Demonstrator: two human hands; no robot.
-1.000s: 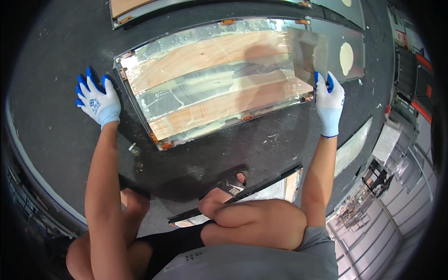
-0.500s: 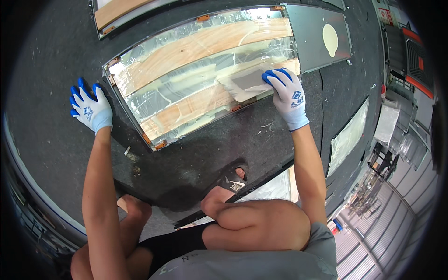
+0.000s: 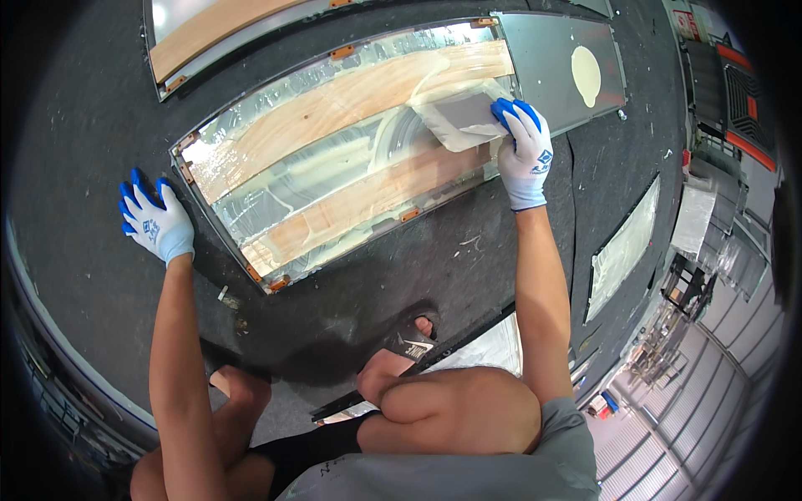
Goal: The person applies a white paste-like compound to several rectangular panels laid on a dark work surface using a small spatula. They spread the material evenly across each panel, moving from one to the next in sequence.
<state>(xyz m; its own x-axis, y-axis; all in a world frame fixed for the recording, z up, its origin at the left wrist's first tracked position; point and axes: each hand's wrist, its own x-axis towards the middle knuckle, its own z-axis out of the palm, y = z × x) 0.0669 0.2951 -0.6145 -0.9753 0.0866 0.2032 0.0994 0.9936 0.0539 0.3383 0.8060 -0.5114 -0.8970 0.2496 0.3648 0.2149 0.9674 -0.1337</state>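
Observation:
In front of me lies a rectangular framed panel (image 3: 276, 196), with wooden strips and a cream, wet-looking paste smeared over it. My right hand (image 3: 524, 150), in a white glove with blue fingertips, grips the right edge of a flat spreader (image 3: 464, 115). This grey plate has paste along its borders and rests on the panel's right part. To the left of the panel my left hand (image 3: 155, 215), gloved alike, is down on the dark surface with its fingers spread, holding nothing. Orange-brown blocks (image 3: 342, 52) sit along the panel's frame.
A grey metal sheet (image 3: 547, 54) with a cream paste blob (image 3: 586, 77) adjoins the panel's right end. Another wood-strip panel (image 3: 213, 32) lies at the far left. A pale sheet (image 3: 622, 250) lies at the right. My sandalled foot (image 3: 409, 341) is close to the panel's near side.
My right hand has moved the spreader away from me and slightly right across the panel, leaving curved streaks in the paste. The left hand keeps its place on the dark surface.

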